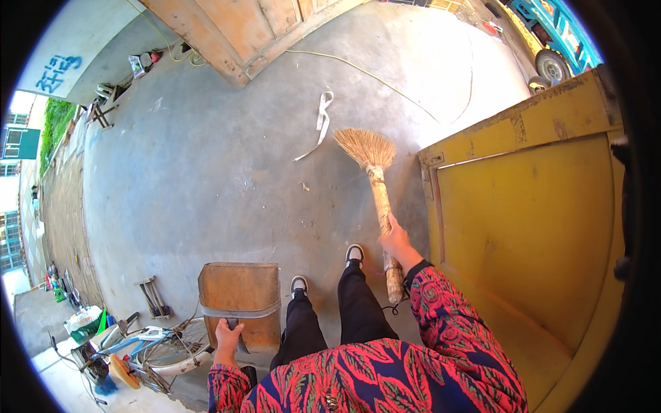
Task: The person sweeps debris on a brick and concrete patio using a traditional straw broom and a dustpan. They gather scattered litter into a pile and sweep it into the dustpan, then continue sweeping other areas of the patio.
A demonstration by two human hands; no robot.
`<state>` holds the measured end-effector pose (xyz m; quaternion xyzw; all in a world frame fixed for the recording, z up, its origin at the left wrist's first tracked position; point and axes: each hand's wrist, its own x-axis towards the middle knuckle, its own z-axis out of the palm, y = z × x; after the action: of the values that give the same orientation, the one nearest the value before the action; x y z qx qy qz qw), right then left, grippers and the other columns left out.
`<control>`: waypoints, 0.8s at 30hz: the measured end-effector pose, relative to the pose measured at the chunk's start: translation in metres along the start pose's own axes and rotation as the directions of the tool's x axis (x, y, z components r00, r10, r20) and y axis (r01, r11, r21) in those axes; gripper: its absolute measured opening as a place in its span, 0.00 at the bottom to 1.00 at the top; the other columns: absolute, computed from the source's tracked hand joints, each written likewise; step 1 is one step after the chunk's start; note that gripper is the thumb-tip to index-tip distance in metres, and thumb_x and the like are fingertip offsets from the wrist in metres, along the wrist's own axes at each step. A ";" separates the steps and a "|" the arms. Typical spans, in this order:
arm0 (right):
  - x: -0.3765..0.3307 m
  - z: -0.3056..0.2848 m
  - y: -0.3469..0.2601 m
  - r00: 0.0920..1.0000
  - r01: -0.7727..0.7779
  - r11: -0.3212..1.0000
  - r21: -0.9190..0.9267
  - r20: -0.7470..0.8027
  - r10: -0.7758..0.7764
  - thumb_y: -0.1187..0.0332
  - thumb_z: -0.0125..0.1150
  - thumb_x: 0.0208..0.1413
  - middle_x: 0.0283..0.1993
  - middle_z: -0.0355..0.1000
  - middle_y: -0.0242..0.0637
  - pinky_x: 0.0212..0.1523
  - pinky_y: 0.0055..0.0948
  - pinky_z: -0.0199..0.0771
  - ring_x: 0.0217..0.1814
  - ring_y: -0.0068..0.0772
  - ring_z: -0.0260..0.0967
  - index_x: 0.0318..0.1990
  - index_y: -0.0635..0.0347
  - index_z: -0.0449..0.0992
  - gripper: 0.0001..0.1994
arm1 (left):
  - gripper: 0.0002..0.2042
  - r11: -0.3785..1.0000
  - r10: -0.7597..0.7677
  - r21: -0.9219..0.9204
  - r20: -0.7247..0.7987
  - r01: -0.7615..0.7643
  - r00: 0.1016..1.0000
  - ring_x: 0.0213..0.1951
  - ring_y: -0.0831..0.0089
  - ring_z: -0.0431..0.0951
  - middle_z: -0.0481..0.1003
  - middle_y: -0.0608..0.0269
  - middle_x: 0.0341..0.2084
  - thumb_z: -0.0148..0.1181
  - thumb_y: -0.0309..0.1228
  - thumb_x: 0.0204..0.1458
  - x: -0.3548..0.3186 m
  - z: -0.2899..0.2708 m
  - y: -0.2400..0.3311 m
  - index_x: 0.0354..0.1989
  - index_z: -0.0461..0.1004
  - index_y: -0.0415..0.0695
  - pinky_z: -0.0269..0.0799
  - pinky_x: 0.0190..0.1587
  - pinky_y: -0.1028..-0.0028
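My right hand is wrapped round the thick handle of a straw broom. The broom slants away from me, its fanned bristles at the far end over the grey concrete floor. At lower left my left hand grips the dark handle of a rusty metal dustpan, whose wide pan points away from me. A few small bits of debris lie on the floor. Beyond the bristles is a crumpled white strip. I cannot tell whether bristles or dustpan touch the floor.
A yellow door panel stands close on my right. At the top is a wooden door, with a thin yellowish cord across the floor. A bicycle is at lower left, near a small wooden stool. A blue vehicle is far right.
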<state>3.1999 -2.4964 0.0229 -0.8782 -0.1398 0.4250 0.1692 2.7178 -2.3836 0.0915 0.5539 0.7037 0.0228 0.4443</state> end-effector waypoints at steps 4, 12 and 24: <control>0.024 -0.019 -0.023 0.999 0.033 0.961 -0.276 0.038 -0.024 0.67 0.52 0.34 0.38 0.66 0.51 0.42 0.36 0.63 0.42 0.48 0.64 0.57 0.42 0.45 0.37 | 0.13 0.988 0.017 0.156 -0.008 -0.016 1.000 0.21 0.80 0.66 0.68 0.66 0.17 0.62 0.26 0.29 -0.005 0.010 0.013 0.24 0.65 0.40 0.63 0.25 0.79; 0.027 0.005 -0.048 0.958 0.232 0.940 -0.250 0.224 -0.177 0.66 0.52 0.34 0.36 0.67 0.50 0.40 0.38 0.64 0.40 0.50 0.65 0.56 0.42 0.49 0.35 | 0.12 0.992 0.025 0.126 -0.025 -0.021 0.999 0.22 0.80 0.67 0.69 0.67 0.18 0.62 0.26 0.31 -0.036 0.035 0.010 0.25 0.66 0.40 0.64 0.26 0.79; 0.148 0.022 -0.111 0.917 0.398 0.829 0.394 -0.141 -0.373 0.72 0.55 0.34 0.40 0.65 0.45 0.36 0.26 0.66 0.37 0.32 0.65 0.55 0.54 0.50 0.35 | 0.14 0.959 -0.199 -0.215 -0.038 0.186 0.979 0.26 0.78 0.67 0.69 0.66 0.22 0.61 0.25 0.32 -0.078 0.050 -0.024 0.29 0.65 0.39 0.64 0.32 0.77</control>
<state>3.2597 -2.3345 -0.0469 -0.7878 -0.2155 0.3761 0.4377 2.7314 -2.4785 0.0952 0.4318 0.7608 0.0703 0.4794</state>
